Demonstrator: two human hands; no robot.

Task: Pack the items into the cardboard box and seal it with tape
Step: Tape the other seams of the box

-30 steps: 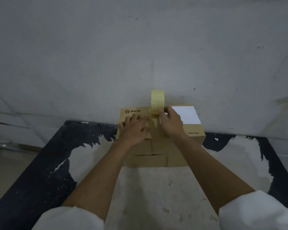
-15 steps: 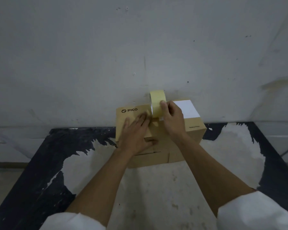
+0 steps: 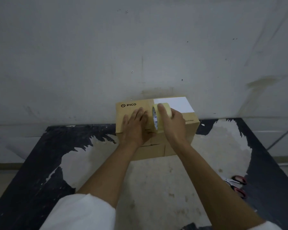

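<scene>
Cardboard box (image 3: 133, 112) against the wall (image 3: 140, 47) blocks the tabletop's (image 3: 156, 188) far edge; scissors (image 3: 236, 185) occupy the right edge

Both forearms reached forward, sleeves pushed up. The left hand (image 3: 135, 126) lay flat, fingers spread; the right hand (image 3: 172, 121) curled in a closed grip.

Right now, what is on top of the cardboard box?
On the cardboard box are a white label, the flat left hand and the roll of tape gripped by the right hand. The hands cover the middle seam, and the contents are hidden.
</scene>
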